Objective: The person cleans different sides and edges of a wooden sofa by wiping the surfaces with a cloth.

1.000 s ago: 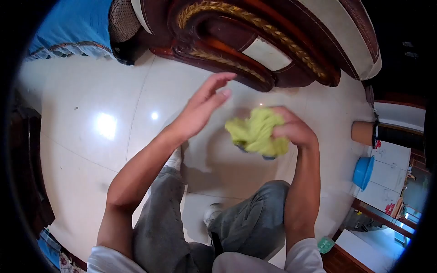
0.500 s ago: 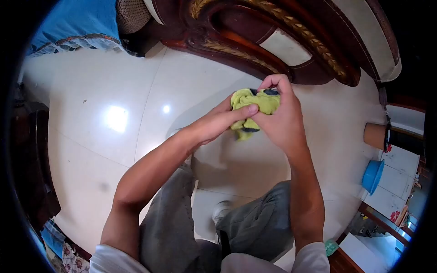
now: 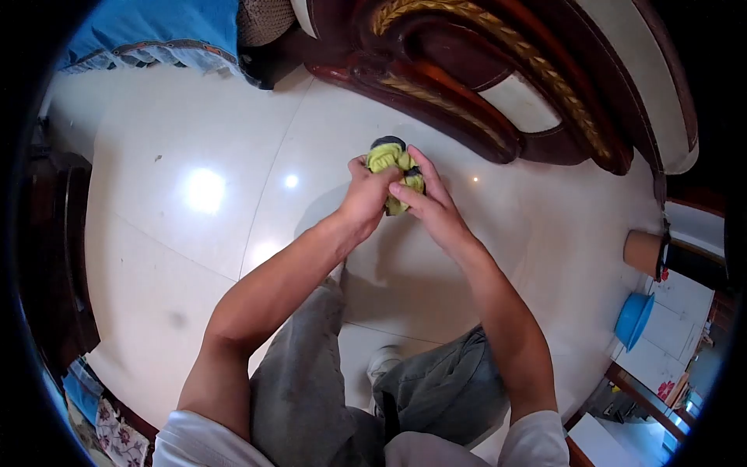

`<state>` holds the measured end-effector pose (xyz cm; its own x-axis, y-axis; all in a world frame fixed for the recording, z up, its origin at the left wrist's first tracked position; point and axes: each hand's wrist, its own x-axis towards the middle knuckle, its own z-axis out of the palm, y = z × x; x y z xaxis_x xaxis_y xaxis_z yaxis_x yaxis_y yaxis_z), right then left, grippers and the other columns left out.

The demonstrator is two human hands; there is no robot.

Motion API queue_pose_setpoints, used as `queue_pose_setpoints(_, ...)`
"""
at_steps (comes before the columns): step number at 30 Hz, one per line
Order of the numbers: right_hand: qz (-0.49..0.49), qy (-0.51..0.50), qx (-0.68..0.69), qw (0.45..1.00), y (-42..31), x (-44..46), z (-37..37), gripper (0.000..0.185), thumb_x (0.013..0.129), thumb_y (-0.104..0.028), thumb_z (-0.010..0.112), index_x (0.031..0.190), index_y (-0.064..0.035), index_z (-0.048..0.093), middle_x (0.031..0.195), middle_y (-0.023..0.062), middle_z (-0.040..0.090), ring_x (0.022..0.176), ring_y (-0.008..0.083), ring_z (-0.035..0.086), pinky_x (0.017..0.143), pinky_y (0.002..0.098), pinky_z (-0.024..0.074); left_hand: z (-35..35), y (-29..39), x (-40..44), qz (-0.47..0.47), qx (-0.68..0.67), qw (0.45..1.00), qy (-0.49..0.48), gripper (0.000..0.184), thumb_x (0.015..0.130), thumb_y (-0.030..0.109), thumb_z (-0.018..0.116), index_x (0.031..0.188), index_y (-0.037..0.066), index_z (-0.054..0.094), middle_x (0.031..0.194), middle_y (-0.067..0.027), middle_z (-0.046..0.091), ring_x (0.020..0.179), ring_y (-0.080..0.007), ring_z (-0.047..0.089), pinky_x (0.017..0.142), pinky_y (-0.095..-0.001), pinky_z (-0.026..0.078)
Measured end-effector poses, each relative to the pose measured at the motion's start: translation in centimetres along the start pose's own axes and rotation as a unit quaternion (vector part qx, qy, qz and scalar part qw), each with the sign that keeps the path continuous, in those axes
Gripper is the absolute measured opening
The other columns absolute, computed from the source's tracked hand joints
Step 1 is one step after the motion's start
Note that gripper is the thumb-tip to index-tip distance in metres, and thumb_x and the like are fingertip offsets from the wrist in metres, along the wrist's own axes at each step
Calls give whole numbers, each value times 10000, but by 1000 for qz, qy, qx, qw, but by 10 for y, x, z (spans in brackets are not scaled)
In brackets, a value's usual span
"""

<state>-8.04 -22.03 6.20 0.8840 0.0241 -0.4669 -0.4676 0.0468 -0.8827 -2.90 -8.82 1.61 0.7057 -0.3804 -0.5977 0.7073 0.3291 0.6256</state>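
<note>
**Yellow-green cloth (image 3: 381,159) bunched in the air above the floor (image 3: 171,288)**

From my end of the feed, I see the left hand (image 3: 366,196) and the right hand (image 3: 437,206) pressed together around the cloth, out in front of the person's grey trousers (image 3: 299,381). The left grip is curled in on the near side of the bundle, with no gap that I can see. The right grip is closed too, its thumb across the front and its fingers along the right side. I can't tell how the fingertips sit behind the folds, because the cloth and knuckles hide them.

I judge the bunching to be well along: the cloth is gathered into a compact wad. What looks left is tidying, since a loose fold hangs below the thumbs and the layers are uneven. It is held up, not set down anywhere.

The bundle's long axis runs roughly up and down my view, away from the person's body. Its dark, rounded end (image 3: 387,142) points outward, to the floor just short of the carved sofa (image 3: 443,62); the yellow-green tail points back at the person. A blue basin (image 3: 634,321) stands well apart, off to the right.
</note>
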Motion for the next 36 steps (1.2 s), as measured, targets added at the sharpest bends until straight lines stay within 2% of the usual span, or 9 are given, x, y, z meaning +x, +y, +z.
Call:
queue_pose_setpoints(3, 29, 51, 43, 997, 26, 17, 15, 898, 934, -326, 742, 1610, -70, 210, 1503, 137, 439, 1390, 240, 433, 1167, 361, 333, -6, -21, -6, 117, 210, 971, -8, 554, 928, 74, 648, 1321, 58, 258, 1105, -150, 554, 1034, -198, 572, 854, -341, 525)
queue_pose_setpoints(13, 104, 30, 39, 993, 32, 45, 25, 620, 971, -441, 661, 1486, -187, 429, 1422, 27, 500, 1277, 175, 486, 1063, 334, 343, -41, -7, 8, 78, 179, 981, -19, 574, 918, 19, 631, 1303, 81, 210, 1110, -182, 520, 1029, -236, 582, 838, -379, 523)
queue_pose_setpoints(16, 115, 54, 57, 990, 25, 48, 35, 597, 971, -450, 655, 1468, -184, 458, 1362, 20, 542, 1244, 157, 494, 1037, 337, 359, -38, -16, 13, 191, 311, 931, 11, 567, 914, 100, 651, 1270, 35, 215, 1105, -255, 538, 932, -369, 639, 813, -459, 539)
queue_pose_setpoints(19, 108, 80, 39, 990, 35, 61, 36, 592, 974, -445, 652, 1457, -150, 476, 1297, 17, 577, 1166, 149, 521, 977, 339, 400, -43, -21, 33, 249, 335, 909, 20, 590, 910, 100, 652, 1273, 32, 192, 1082, -285, 540, 887, -421, 659, 804, -475, 535)
queue_pose_setpoints(22, 152, 109, 77, 979, 21, 60, 29, 667, 958, -427, 683, 1479, -73, 463, 1413, 109, 542, 1313, 200, 487, 1065, 363, 398, -50, 1, 43, 133, 283, 947, 76, 596, 898, 102, 670, 1269, 21, 210, 1121, -309, 527, 977, -459, 643, 852, -463, 520)
queue_pose_setpoints(23, 152, 136, 71, 976, 39, 64, 21, 579, 977, -395, 664, 1436, -74, 515, 1355, 103, 602, 1222, 195, 575, 1000, 346, 443, -53, 6, 51, 143, 232, 957, 96, 615, 891, 127, 697, 1286, 9, 240, 1182, -332, 496, 1081, -482, 598, 929, -469, 487)
queue_pose_setpoints(30, 188, 42, 31, 981, 25, 47, 9, 407, 1024, -294, 584, 1373, -85, 583, 1263, 105, 677, 1102, 211, 662, 967, 347, 501, -66, 42, 106, 246, 375, 866, 219, 722, 921, 261, 698, 1423, 0, 250, 1305, -390, 462, 1213, -532, 511, 1045, -516, 427)
queue_pose_setpoints(34, 177, 66, 66, 980, 23, 36, 3, 363, 1010, -278, 614, 1307, -71, 624, 1197, 95, 706, 1022, 185, 678, 898, 328, 520, -53, 31, 136, 314, 392, 839, 211, 656, 941, 235, 674, 1445, 9, 320, 1288, -345, 515, 1198, -511, 527, 1032, -521, 436)
queue_pose_setpoints(36, 175, 77, 71, 979, 21, 31, -3, 356, 1012, -267, 611, 1307, -67, 624, 1207, 102, 704, 1019, 189, 679, 901, 330, 523, -36, 24, 144, 261, 422, 836, 234, 488, 949, 243, 661, 1300, -10, 436, 1166, -333, 606, 1098, -505, 588, 959, -535, 471)
